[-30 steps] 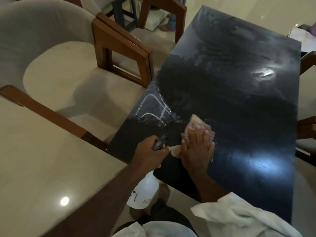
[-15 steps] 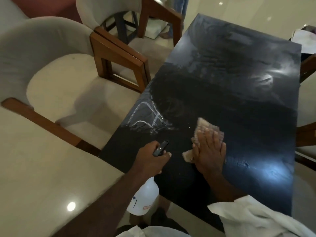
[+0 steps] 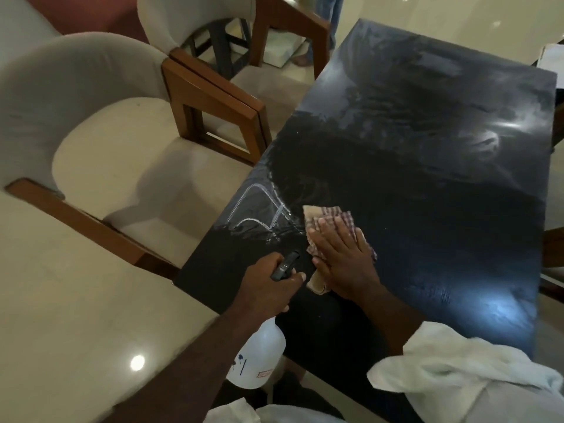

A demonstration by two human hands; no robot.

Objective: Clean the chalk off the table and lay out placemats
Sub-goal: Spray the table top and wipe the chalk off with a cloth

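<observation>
A black table [image 3: 427,184] carries white chalk lines [image 3: 259,215] near its left edge, with hazy smears further back. My right hand [image 3: 341,257] presses flat, fingers straight, on a checked cloth [image 3: 332,219] just right of the chalk lines. My left hand [image 3: 271,282] grips the dark trigger head of a white spray bottle [image 3: 256,358], which hangs below the table's near-left edge.
Two beige upholstered chairs with wooden arms [image 3: 213,96] stand left of the table. A glossy tiled floor [image 3: 61,315] lies on the left. Another wooden chair [image 3: 554,245] shows at the right edge. A person's legs [image 3: 320,29] stand at the far end.
My right hand and the cloth slid left and slightly forward, up to the chalk lines. The left hand with the bottle stayed near the table's edge.
</observation>
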